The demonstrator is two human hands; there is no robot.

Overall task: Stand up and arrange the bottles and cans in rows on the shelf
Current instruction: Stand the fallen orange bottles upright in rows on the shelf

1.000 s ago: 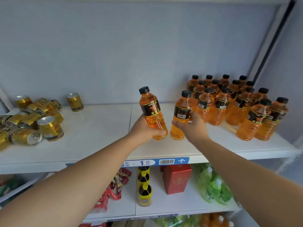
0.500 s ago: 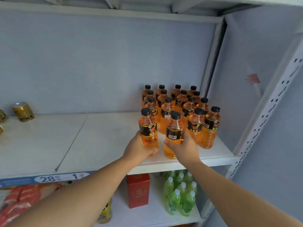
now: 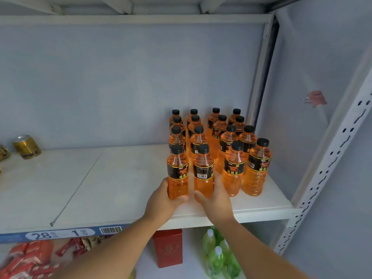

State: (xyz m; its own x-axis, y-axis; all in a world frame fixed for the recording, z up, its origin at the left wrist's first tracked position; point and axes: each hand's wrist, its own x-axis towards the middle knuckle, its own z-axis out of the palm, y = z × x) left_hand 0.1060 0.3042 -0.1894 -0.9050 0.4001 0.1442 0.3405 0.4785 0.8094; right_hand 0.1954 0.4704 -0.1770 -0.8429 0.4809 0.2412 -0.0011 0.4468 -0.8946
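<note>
Several orange bottles with black caps and black labels stand upright in rows at the right end of the white shelf (image 3: 120,184). My left hand (image 3: 163,200) grips the front-left bottle (image 3: 178,172) near its base. Beside it, my right hand (image 3: 217,200) grips the neighbouring front bottle (image 3: 203,172), barcode facing me. Both bottles stand upright at the front of the two left rows. Two more front bottles (image 3: 234,168) stand to their right. A gold can (image 3: 27,147) stands at the far left.
A metal upright (image 3: 330,158) and the side wall close off the shelf's right end. The lower shelf holds a red box (image 3: 168,247), green bottles (image 3: 216,256) and red packets (image 3: 26,258). A blue price strip (image 3: 60,234) runs along the shelf's front edge.
Both hands carried their bottles to the right and set them upright at the front of the rows. The view swung right, so the pile of cans left the frame.
</note>
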